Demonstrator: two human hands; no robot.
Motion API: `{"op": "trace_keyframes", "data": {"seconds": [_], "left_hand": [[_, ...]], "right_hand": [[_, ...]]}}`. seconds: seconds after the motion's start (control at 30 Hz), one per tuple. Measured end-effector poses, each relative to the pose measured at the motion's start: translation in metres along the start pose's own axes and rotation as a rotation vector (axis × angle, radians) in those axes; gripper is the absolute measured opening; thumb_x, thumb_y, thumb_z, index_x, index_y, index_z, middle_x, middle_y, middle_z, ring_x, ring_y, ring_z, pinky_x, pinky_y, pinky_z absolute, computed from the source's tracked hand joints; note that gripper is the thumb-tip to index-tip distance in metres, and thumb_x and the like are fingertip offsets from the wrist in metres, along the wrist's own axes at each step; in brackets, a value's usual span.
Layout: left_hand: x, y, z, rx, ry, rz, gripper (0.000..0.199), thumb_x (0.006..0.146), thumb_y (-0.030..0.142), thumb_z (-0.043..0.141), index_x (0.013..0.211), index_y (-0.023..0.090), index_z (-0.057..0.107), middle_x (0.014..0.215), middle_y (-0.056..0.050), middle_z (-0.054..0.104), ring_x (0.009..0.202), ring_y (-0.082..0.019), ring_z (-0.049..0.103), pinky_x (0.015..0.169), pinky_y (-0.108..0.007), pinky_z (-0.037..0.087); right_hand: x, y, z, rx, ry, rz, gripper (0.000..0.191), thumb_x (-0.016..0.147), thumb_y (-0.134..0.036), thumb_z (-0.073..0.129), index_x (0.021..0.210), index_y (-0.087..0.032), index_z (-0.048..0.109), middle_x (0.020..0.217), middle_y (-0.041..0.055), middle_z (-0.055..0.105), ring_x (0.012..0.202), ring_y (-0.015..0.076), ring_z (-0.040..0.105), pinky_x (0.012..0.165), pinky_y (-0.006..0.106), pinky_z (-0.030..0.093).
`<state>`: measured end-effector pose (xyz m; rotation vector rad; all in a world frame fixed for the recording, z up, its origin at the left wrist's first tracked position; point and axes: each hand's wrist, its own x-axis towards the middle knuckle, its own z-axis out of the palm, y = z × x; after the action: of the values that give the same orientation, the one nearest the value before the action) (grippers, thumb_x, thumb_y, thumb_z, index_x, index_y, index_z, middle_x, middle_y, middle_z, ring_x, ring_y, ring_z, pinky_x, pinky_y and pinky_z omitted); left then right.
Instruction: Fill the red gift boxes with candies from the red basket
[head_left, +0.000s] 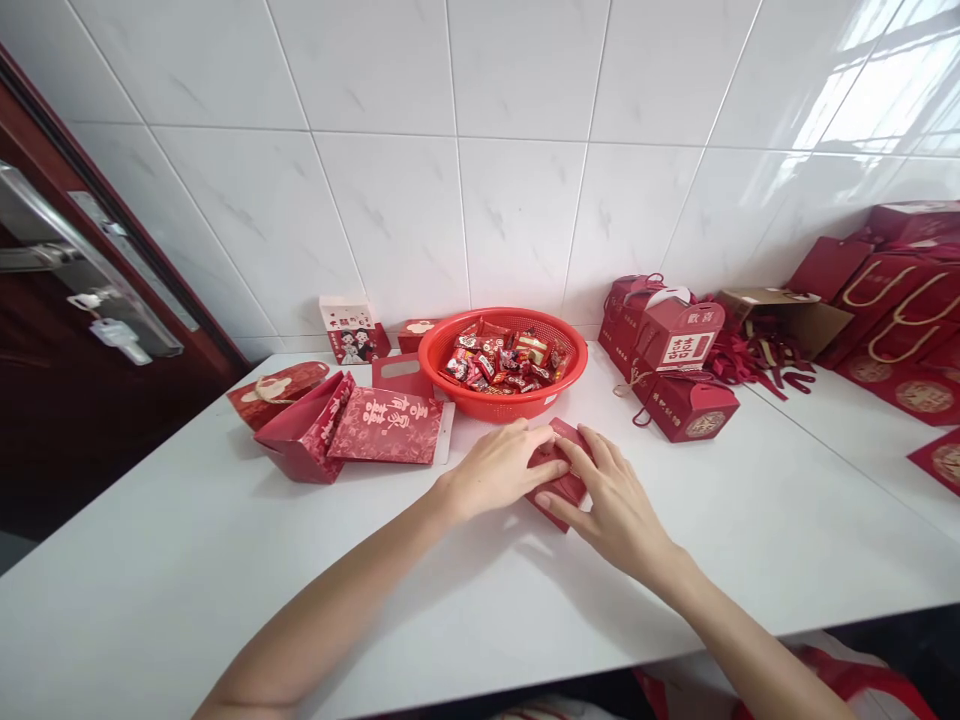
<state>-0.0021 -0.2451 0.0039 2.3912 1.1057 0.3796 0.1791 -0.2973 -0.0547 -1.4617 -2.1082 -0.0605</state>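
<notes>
A small dark red gift box [553,514] lies on the white table in front of me, mostly covered by my fingers. My left hand [501,466] holds it from the left, its thumb and fingers on the top. From the right, my right hand [616,502] grips the same box, with the thumb along the near side and the fingers over the top. Both hands' fingertips meet around the middle of the lid. Just beyond them stands a red plastic basket [504,405] with several wrapped candies [491,368] inside.
Left of the basket are a flat red printed box [390,425], an open red box [300,440] and a small printed carton [352,330]. Finished-looking red boxes [679,345] stand at right, near red ribbons [750,355] and red gift bags [900,300]. A tiled wall bounds the back.
</notes>
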Motion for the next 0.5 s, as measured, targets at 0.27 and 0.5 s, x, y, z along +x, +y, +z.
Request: {"op": "trace_keyframes", "data": {"seconds": [0.27,0.5], "left_hand": [[-0.005,-0.006,-0.029,-0.051,-0.165,0.112,0.042,0.095,0.052,0.053,0.125,0.025,0.065,0.125,-0.006,0.065,0.115,-0.025,0.061,0.096,-0.035,0.048],[-0.015,-0.025,-0.074,-0.020,0.073,-0.046,0.056,0.088,0.067,0.052,0.126,0.028,0.067,0.139,-0.005,0.061,0.110,-0.025,0.066,0.093,-0.034,0.055]], "right_hand": [[-0.001,0.015,-0.018,0.114,0.105,0.056,0.046,0.088,-0.051,0.061,0.126,-0.026,0.065,0.128,0.0157,0.062,0.114,0.0341,0.059,0.095,0.053,0.050],[0.002,0.102,-0.120,0.093,0.566,0.496,0.048,0.074,-0.056,0.071,0.108,-0.022,0.070,0.106,0.0134,0.068,0.102,0.0349,0.059,0.092,0.053,0.044]]}}
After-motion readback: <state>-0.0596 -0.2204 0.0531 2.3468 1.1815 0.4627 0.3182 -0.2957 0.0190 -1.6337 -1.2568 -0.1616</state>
